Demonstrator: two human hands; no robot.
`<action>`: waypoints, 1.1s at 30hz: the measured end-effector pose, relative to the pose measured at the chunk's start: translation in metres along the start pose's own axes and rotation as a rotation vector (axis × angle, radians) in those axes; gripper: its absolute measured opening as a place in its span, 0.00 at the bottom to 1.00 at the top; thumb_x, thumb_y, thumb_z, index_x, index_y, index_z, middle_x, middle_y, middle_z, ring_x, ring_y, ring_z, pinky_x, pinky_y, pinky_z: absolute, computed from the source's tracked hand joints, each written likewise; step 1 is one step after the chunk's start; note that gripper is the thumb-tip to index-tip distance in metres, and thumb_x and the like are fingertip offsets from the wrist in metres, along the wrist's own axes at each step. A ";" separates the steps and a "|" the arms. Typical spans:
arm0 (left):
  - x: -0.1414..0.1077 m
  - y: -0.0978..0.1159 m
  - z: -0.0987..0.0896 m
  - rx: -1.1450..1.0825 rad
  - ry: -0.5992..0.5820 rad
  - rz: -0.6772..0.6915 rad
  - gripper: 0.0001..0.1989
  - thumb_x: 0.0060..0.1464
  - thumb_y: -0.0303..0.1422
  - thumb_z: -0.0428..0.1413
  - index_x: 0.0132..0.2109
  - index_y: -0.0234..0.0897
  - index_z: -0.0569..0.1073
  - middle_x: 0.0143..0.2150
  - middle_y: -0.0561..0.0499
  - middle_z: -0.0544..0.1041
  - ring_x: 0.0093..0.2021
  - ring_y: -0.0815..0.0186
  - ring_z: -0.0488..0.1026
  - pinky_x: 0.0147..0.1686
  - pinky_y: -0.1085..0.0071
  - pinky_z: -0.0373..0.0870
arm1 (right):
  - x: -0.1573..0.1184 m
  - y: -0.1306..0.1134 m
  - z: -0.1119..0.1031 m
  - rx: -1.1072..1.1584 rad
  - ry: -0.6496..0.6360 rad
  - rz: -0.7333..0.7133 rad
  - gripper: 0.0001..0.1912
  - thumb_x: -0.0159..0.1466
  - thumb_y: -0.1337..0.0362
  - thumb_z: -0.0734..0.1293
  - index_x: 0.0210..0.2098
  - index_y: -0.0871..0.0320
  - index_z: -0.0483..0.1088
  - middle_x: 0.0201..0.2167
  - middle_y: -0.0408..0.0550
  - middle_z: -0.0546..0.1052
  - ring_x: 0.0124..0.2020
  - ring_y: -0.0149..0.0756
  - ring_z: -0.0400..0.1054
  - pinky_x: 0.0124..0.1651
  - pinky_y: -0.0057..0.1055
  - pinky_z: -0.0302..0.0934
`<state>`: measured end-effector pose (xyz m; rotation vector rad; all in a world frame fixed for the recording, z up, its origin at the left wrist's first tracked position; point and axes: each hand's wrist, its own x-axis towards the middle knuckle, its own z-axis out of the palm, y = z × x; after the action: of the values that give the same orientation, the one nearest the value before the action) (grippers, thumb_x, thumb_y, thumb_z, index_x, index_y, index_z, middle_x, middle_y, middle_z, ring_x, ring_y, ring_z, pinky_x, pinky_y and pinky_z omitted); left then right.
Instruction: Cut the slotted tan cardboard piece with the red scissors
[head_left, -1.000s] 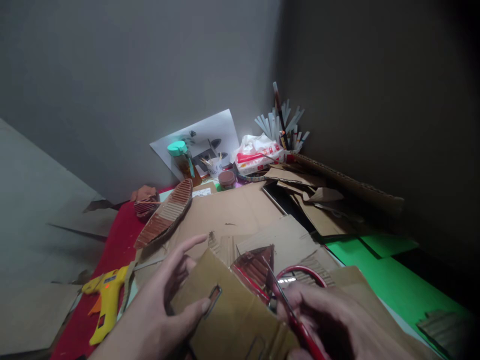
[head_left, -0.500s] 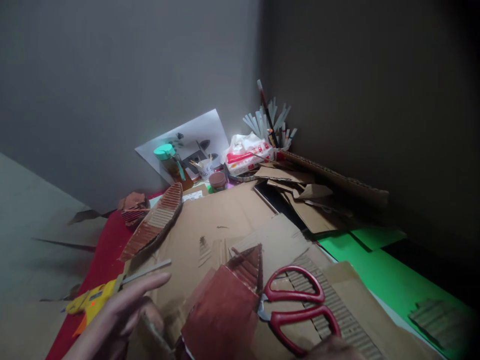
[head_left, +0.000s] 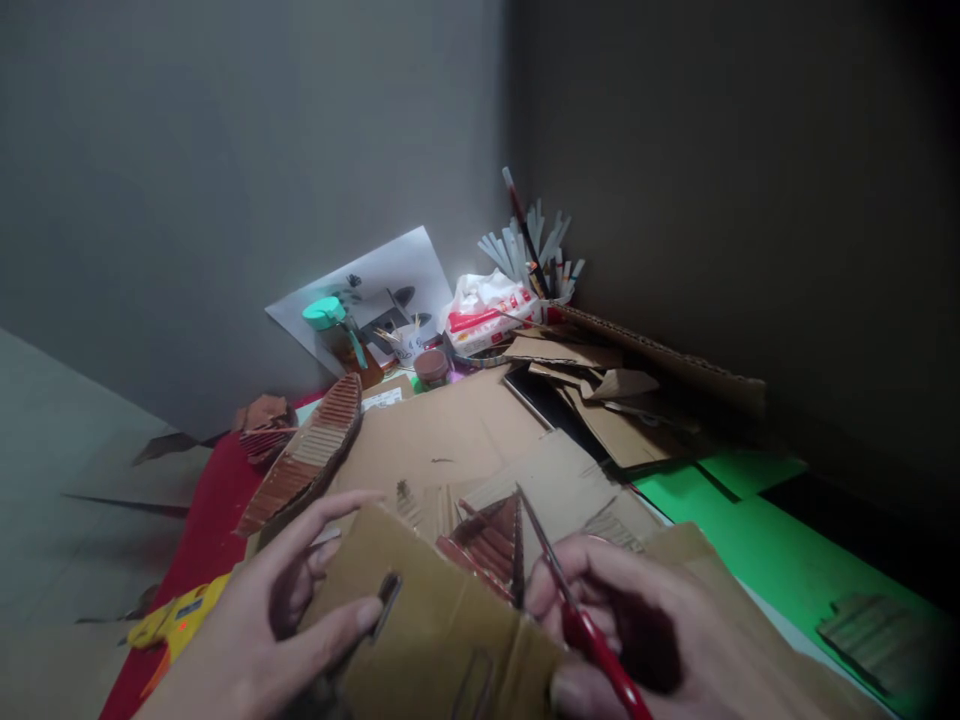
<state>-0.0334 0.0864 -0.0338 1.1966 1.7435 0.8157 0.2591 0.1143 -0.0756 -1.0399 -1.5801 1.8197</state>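
My left hand (head_left: 289, 610) grips a brown cardboard piece (head_left: 427, 620) at its left side, thumb resting beside a dark slot cut in it. A pencilled outline shows lower on the same face. In my right hand (head_left: 645, 610) is a pair of red-handled scissors (head_left: 596, 650), blades pointing up and away. The right thumb also meets the right edge of the cardboard. Behind the piece, a red-brown painted corrugated shape with a pointed end (head_left: 495, 540) is partly hidden.
A yellow glue gun (head_left: 176, 625) lies at the left edge, near a painted cardboard boat shape (head_left: 307, 450). Cardboard scraps (head_left: 622, 410) are piled at right above green sheets (head_left: 705, 530). Further back are a tissue pack (head_left: 491, 320), a teal-lidded jar (head_left: 337, 330) and a printed sheet (head_left: 382, 275).
My right hand has picked up the scissors from the table. My left hand has moved right and taken hold of the cardboard, which now covers where the red-brown painted surface showed.
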 end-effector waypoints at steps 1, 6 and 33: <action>0.003 0.007 0.004 -0.042 -0.009 -0.013 0.37 0.43 0.55 0.74 0.59 0.49 0.76 0.64 0.43 0.81 0.67 0.44 0.73 0.70 0.45 0.63 | 0.000 -0.008 -0.001 0.039 0.008 0.076 0.13 0.58 0.62 0.79 0.40 0.54 0.76 0.30 0.39 0.78 0.28 0.29 0.70 0.31 0.21 0.64; 0.006 0.023 0.015 -0.026 -0.027 -0.009 0.31 0.44 0.51 0.74 0.53 0.47 0.79 0.56 0.45 0.86 0.60 0.45 0.79 0.61 0.55 0.73 | 0.007 -0.022 0.005 0.230 0.043 0.226 0.17 0.56 0.60 0.80 0.35 0.55 0.70 0.24 0.32 0.70 0.19 0.21 0.64 0.22 0.17 0.60; 0.008 0.012 0.006 -0.169 -0.173 -0.234 0.35 0.39 0.44 0.77 0.57 0.50 0.82 0.57 0.45 0.84 0.63 0.43 0.74 0.67 0.45 0.57 | 0.005 0.011 0.013 -0.084 0.108 0.106 0.10 0.56 0.68 0.75 0.30 0.54 0.68 0.21 0.33 0.60 0.23 0.26 0.53 0.23 0.19 0.51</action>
<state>-0.0249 0.0980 -0.0282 0.9036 1.6031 0.6835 0.2472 0.1084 -0.0871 -1.2605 -1.5757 1.7456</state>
